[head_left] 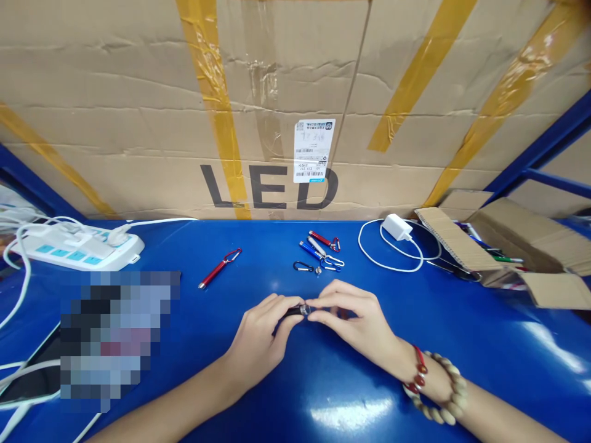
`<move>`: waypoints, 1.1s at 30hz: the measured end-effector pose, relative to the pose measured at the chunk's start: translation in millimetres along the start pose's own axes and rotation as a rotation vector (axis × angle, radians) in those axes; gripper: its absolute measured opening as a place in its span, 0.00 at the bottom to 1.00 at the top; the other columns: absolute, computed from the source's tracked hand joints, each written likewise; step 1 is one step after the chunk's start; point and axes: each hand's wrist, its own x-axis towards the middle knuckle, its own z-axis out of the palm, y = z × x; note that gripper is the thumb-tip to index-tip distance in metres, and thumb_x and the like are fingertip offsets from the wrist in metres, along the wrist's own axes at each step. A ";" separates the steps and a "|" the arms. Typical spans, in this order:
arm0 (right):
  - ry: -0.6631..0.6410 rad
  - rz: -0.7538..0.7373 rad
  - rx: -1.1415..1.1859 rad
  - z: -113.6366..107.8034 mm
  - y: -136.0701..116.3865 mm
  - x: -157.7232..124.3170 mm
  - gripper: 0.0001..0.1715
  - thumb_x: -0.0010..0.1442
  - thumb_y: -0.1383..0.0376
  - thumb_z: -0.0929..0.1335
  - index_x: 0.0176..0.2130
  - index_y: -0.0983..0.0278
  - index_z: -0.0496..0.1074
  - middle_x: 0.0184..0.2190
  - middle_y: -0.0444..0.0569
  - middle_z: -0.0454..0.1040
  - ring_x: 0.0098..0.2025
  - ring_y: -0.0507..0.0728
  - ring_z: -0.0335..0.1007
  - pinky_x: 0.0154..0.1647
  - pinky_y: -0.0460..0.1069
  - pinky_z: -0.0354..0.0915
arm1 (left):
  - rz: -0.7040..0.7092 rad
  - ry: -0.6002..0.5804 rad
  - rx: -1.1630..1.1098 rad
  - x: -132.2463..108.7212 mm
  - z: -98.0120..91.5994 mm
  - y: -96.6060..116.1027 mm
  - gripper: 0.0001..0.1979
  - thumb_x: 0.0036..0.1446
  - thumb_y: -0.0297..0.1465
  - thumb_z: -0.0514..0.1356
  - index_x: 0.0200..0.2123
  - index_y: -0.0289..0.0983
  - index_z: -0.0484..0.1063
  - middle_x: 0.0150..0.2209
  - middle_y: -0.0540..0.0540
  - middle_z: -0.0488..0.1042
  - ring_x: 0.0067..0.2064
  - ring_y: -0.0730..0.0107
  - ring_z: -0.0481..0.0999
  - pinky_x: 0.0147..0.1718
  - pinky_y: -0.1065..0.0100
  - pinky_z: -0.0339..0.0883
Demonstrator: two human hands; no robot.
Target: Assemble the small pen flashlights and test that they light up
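The left hand (264, 329) pinches a black cylinder (294, 311) above the blue table (268, 264) and the right hand (357, 312) pinches its end, work appearing under way but unfinished, with a black carabiner (303, 269) and small metal part (318, 271) lying separate beyond

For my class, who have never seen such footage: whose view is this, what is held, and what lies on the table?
There is no machine, just one person's bare hands, seen from a camera worn on the head. The left hand holds a small dark tube; the right hand has its fingertips at the silvery end. On the blue table lie a lone red tube, a cluster of similar tubes, a black clip, a white power strip, a white charger and an open box.
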 end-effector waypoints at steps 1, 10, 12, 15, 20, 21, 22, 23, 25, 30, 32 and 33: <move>-0.005 -0.017 0.009 -0.4 0.0 0.0 0.06 0.55 0.62 0.70 0.32 0.61 0.78 0.28 0.46 0.73 0.26 0.49 0.67 0.25 0.44 0.63 | 0.000 -0.012 -0.010 0.1 -0.2 -0.1 0.07 0.60 0.25 0.52 0.38 0.38 0.69 0.34 0.49 0.77 0.34 0.71 0.74 0.36 0.72 0.67; -0.052 0.123 0.087 3.2 -2.1 1.4 0.18 0.54 0.54 0.69 0.22 0.64 0.76 0.22 0.46 0.69 0.23 0.50 0.64 0.22 0.45 0.59 | -0.064 -0.123 -0.190 -2.8 0.1 0.9 0.05 0.60 0.26 0.51 0.33 0.39 0.66 0.34 0.49 0.76 0.38 0.71 0.77 0.35 0.72 0.71; -0.048 0.111 0.071 4.9 -2.0 0.3 0.19 0.55 0.53 0.68 0.22 0.64 0.76 0.21 0.45 0.67 0.23 0.50 0.63 0.22 0.45 0.58 | -0.069 -0.112 -0.191 -4.3 1.2 0.3 0.05 0.60 0.26 0.51 0.31 0.39 0.64 0.32 0.49 0.76 0.38 0.70 0.77 0.34 0.72 0.71; -0.041 0.118 0.060 7.4 -3.7 -1.2 0.20 0.54 0.53 0.69 0.20 0.65 0.73 0.20 0.44 0.65 0.22 0.49 0.60 0.22 0.44 0.56 | -0.033 -0.102 -0.148 -5.4 2.6 -0.7 0.06 0.60 0.26 0.51 0.30 0.39 0.63 0.30 0.49 0.74 0.37 0.70 0.77 0.33 0.73 0.71; -0.057 0.232 0.089 9.8 -7.0 -1.3 0.23 0.50 0.53 0.71 0.16 0.65 0.64 0.18 0.41 0.62 0.20 0.47 0.55 0.19 0.44 0.53 | 0.081 -0.064 -0.022 -4.7 4.0 -3.0 0.10 0.61 0.27 0.51 0.27 0.37 0.65 0.24 0.50 0.70 0.27 0.73 0.72 0.28 0.73 0.67; -0.071 0.257 0.103 10.1 -6.9 -1.0 0.23 0.49 0.53 0.71 0.16 0.65 0.63 0.18 0.41 0.61 0.20 0.47 0.55 0.19 0.44 0.53 | 0.105 -0.058 -0.004 -4.3 4.3 -3.7 0.10 0.61 0.27 0.51 0.27 0.37 0.65 0.24 0.50 0.70 0.26 0.73 0.71 0.27 0.73 0.66; -0.084 0.283 0.119 10.4 -6.4 -0.9 0.23 0.49 0.54 0.71 0.16 0.65 0.63 0.18 0.41 0.61 0.20 0.47 0.54 0.19 0.43 0.53 | 0.130 -0.054 0.011 -4.0 4.5 -4.4 0.10 0.61 0.27 0.51 0.27 0.37 0.65 0.24 0.50 0.70 0.26 0.73 0.70 0.27 0.73 0.65; -0.094 0.309 0.135 10.7 -5.7 -0.8 0.23 0.49 0.54 0.71 0.16 0.65 0.62 0.18 0.40 0.61 0.19 0.47 0.54 0.19 0.43 0.53 | 0.153 -0.051 0.029 -3.7 4.7 -5.0 0.10 0.61 0.27 0.51 0.27 0.37 0.65 0.24 0.49 0.71 0.25 0.73 0.69 0.27 0.73 0.64; -0.108 0.352 0.166 11.5 -4.4 -0.8 0.22 0.49 0.56 0.71 0.16 0.65 0.62 0.18 0.40 0.60 0.19 0.46 0.53 0.18 0.43 0.52 | 0.191 -0.042 0.068 -3.1 5.0 -6.0 0.11 0.62 0.26 0.50 0.27 0.36 0.66 0.23 0.50 0.71 0.25 0.73 0.67 0.26 0.73 0.64; -0.110 0.415 0.220 12.9 -4.1 -0.4 0.20 0.49 0.59 0.71 0.16 0.65 0.61 0.17 0.39 0.60 0.18 0.46 0.53 0.18 0.43 0.52 | 0.209 -0.030 0.143 -3.4 5.1 -6.5 0.12 0.62 0.26 0.50 0.27 0.37 0.67 0.24 0.50 0.72 0.25 0.73 0.68 0.27 0.73 0.64; -0.112 0.439 0.237 12.8 -5.0 0.1 0.20 0.48 0.59 0.71 0.16 0.65 0.61 0.16 0.39 0.61 0.18 0.45 0.53 0.17 0.43 0.52 | 0.202 -0.025 0.147 -3.9 5.2 -6.5 0.11 0.62 0.26 0.50 0.27 0.36 0.67 0.25 0.50 0.73 0.26 0.73 0.69 0.28 0.72 0.64; -0.114 0.453 0.246 12.7 -5.4 0.4 0.20 0.48 0.58 0.71 0.16 0.65 0.61 0.15 0.39 0.61 0.17 0.45 0.53 0.17 0.43 0.52 | 0.198 -0.019 0.148 -4.0 5.3 -6.5 0.11 0.61 0.26 0.51 0.27 0.36 0.67 0.25 0.50 0.74 0.26 0.73 0.69 0.28 0.72 0.64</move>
